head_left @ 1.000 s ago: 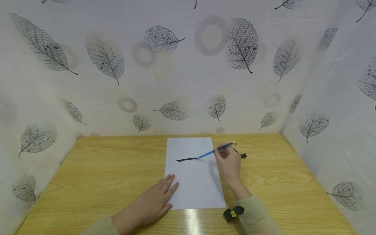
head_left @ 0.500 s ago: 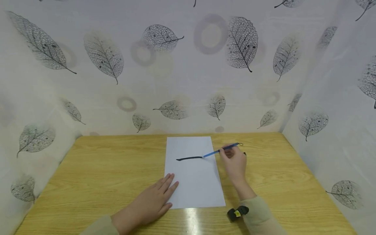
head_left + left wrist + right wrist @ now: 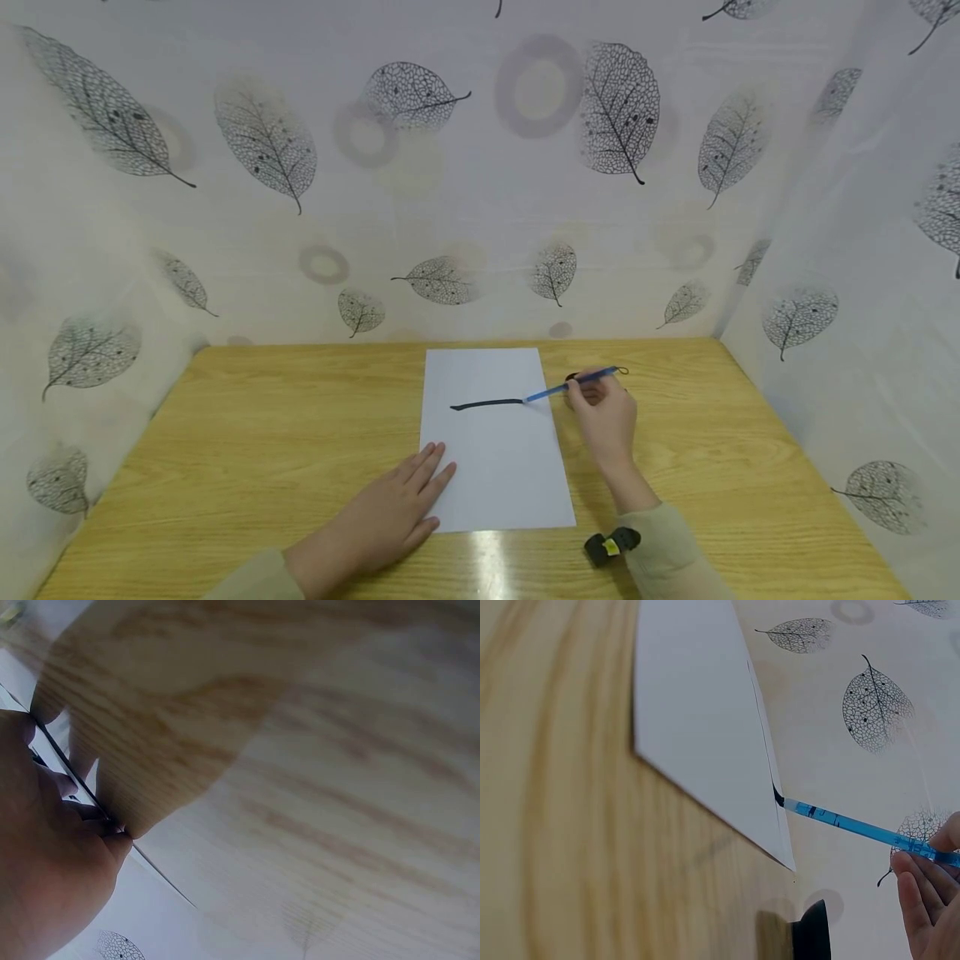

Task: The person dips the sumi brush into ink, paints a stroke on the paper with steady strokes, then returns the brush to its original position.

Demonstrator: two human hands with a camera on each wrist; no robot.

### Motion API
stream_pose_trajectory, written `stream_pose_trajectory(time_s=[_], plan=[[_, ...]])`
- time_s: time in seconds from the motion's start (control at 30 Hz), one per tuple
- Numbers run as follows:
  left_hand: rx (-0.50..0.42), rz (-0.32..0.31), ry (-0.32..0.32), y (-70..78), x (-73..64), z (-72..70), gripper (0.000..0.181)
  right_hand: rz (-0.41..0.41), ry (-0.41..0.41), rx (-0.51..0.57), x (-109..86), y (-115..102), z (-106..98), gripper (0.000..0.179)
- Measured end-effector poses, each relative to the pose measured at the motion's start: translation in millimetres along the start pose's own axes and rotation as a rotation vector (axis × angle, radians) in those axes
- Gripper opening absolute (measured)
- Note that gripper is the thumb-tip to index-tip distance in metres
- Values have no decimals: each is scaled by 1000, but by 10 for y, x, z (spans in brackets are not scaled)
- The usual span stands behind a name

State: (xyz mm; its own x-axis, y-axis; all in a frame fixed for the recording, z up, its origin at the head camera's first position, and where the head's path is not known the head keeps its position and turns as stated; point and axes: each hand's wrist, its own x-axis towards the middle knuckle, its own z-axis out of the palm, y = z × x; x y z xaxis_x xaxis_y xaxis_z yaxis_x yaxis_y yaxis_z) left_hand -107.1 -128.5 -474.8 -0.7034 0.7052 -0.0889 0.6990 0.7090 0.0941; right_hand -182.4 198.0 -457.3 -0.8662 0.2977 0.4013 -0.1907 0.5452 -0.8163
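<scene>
A white sheet of paper (image 3: 498, 467) lies on the wooden table, with a long, nearly level black stroke (image 3: 487, 404) across its upper part. My right hand (image 3: 607, 421) pinches a slim blue brush (image 3: 551, 392), which has a small loop at its far end. Its black bristle tip (image 3: 778, 796) meets the stroke's right end. The brush leans to the right, and the hand is just past the paper's right edge. My left hand (image 3: 393, 512) lies with fingers spread, the fingertips on the paper's lower left edge.
A black object (image 3: 814, 934) stands on the table behind my right hand, mostly hidden in the head view. A small black device (image 3: 611, 546) with a yellow label sits at my right wrist. Leaf-patterned cloth (image 3: 480, 208) walls the table (image 3: 262, 433) at back and sides.
My right hand has moved to the right with the brush, and the black stroke has grown longer behind the tip, only slightly in the last half second. The left hand has stayed in place.
</scene>
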Motion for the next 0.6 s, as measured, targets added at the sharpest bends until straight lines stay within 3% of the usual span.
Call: stream_pose_trajectory(time_s=[0.6], plan=[[5,5,4,-3,10,11,64,4,34,-21,5,23,-46,6]])
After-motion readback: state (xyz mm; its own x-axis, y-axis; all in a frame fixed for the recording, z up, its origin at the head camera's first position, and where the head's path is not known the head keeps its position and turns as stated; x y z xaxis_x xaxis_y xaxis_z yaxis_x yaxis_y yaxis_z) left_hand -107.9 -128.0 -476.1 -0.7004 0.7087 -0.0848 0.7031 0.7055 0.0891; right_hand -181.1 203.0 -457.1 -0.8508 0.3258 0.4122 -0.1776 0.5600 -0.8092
